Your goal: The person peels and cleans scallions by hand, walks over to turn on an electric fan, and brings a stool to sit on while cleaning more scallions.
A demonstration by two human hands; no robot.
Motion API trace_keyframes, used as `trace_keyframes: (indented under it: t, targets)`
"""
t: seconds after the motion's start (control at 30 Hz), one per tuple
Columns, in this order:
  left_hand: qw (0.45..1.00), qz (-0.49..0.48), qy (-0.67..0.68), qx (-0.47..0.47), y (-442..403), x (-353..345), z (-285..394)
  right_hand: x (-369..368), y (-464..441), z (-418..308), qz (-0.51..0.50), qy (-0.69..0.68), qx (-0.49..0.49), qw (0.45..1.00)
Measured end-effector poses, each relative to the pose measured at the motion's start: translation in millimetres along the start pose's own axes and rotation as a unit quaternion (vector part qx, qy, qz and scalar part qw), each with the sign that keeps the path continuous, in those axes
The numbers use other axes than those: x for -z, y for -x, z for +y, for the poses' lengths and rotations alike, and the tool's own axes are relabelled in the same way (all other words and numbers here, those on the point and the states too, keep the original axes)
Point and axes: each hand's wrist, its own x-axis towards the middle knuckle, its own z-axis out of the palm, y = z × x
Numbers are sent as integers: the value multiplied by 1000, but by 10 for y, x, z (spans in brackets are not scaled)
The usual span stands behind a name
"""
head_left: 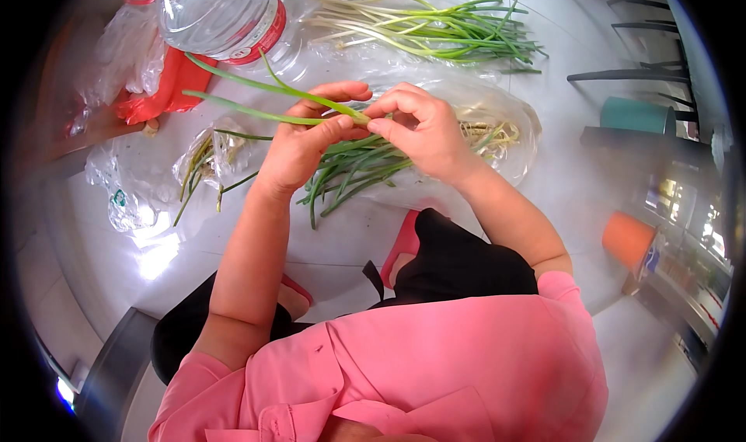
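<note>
Head view, left hand (307,140): grips a slender green-leaved scallion (309,97) near its pale base.
Right hand (423,127): fingertips pinch that base.
Position: above a loose dark-green scallion bunch (347,172), roots seemingly on crinkled clear plastic (522,161).
Risk: hard sideways tugging could snap the stem.

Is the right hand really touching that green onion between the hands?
Touching: in the head view, the right hand pinches the green onion with its fingertips.

That lone head-worn camera peers forward and down over the pink shirt (458,356). Left hand (305,143) and right hand (426,127) sit near.
</note>
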Motion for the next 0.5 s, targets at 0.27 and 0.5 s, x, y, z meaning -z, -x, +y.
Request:
trace_keyframes:
  t: [0.27, 0.5]
  targets:
    - [996, -81, -33, -28, 9, 57, 26, -27, 30, -92, 37, 85, 57, 994]
    - [996, -76, -40, 5, -3, 81, 22, -14, 20, 10, 26, 47, 64, 996]
